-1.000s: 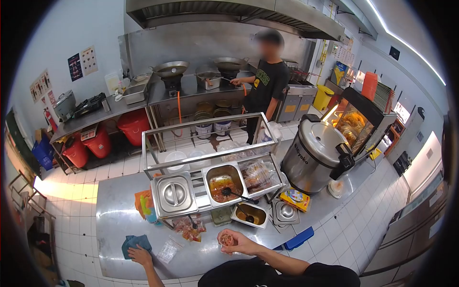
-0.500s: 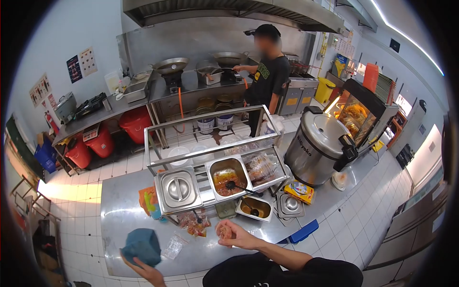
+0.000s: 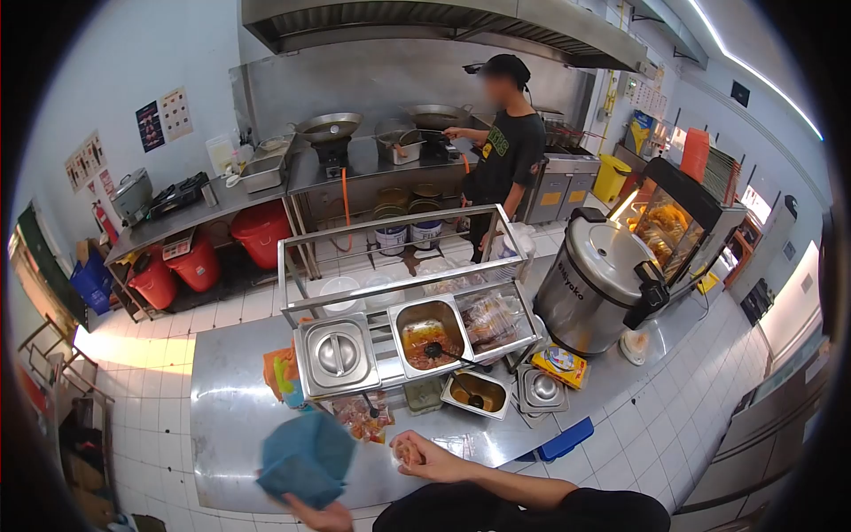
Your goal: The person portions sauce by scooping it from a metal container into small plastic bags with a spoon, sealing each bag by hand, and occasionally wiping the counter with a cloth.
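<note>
Teal cloth [image 3: 308, 459] in the left hand [image 3: 323, 516], small cup [image 3: 408, 451] in the right hand [image 3: 432, 458]

At the lower left of the frame, the bare end of a steel table [image 3: 229, 434] shows. Right of it, the cloth, blurred, spreads above the tabletop; the left hand grips its lower edge, fingers partly hidden. Just above, left of centre, sits a lidded pan [image 3: 337, 355], with small packets [image 3: 362, 418] on the table below it. At lower centre, the right hand curls around the cup of reddish food, near the packets. Above that hand, a deep pan [image 3: 432, 312] holds reddish sauce and a black ladle [image 3: 463, 359]. A co-worker [image 3: 507, 146] stands upper right of centre; a silver cooker [image 3: 576, 288] stands further right.
</note>
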A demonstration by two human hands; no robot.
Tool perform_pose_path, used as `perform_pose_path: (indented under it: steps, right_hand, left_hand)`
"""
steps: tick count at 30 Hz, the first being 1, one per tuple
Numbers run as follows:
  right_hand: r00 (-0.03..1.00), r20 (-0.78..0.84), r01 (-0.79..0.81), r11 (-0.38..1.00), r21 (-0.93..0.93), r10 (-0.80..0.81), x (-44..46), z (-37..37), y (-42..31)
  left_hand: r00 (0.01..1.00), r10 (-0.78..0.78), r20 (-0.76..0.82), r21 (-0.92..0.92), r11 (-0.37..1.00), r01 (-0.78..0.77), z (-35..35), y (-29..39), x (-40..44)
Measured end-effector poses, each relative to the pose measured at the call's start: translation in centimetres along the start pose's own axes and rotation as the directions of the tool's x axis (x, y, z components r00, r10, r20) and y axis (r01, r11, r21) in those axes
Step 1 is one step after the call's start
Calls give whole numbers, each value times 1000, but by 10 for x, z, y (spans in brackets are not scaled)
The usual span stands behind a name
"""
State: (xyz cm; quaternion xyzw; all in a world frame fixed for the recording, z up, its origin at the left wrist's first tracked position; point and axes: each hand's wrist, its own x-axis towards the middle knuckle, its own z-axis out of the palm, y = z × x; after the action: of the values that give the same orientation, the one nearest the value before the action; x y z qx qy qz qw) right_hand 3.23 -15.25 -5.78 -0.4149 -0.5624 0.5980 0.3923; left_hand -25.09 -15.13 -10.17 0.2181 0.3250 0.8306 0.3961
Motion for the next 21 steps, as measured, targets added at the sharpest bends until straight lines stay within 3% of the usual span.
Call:
perform_pose_path:
  steps: [1,3,5,8,11,12,13,14,15,16,17,19,21]
  right_hand:
    - [1000,3,-6,1000,2,6,-4,-7,2]
    - [995,-64,-64,993,97,70,-14,-16,-4]
    - [987,-87,-120,979,164,136,-22,-29,-3]
    - [982,-173,-33,969,246,78,-26,-39,-8]
    - [983,-174,-8,960,280,59,-23,-48,-20]
    - [985,-166,6,959,284,43,-20,-50,-26]
    - [986,-162,21,957,288,27,-18,-51,-31]
    - [992,-113,-16,961,275,49,-16,-53,-36]
    - [994,-92,-30,963,268,57,-16,-52,-37]
    - [995,-70,-46,965,258,66,-15,-50,-39]
    - [996,-43,-65,967,248,78,-14,-48,-39]
    - [989,125,-124,917,379,82,-15,-42,-34]
    - [953,294,-219,849,481,80,-14,-38,-34]
  left_hand:
    - [994,101,-34,35,994,-100,-20,1,20]
    - [936,323,-143,245,927,-282,46,51,43]
    - [887,459,-42,632,700,-332,46,72,68]
    - [821,564,91,894,318,-317,-11,45,118]
    - [893,189,407,903,-230,-363,-114,-19,154]
    - [981,-174,84,872,-463,-157,-50,6,125]
    - [829,-495,-259,679,-704,-208,21,34,94]
    - [657,-742,-129,770,-493,-406,1,19,101]
    - [415,-910,15,840,-213,-499,-18,5,108]
    - [363,-919,153,963,57,-263,10,11,92]
    - [351,-890,292,949,316,13,40,11,69]
    - [373,-727,577,736,660,148,82,6,32]
    - [417,-522,744,631,754,-183,143,25,8]
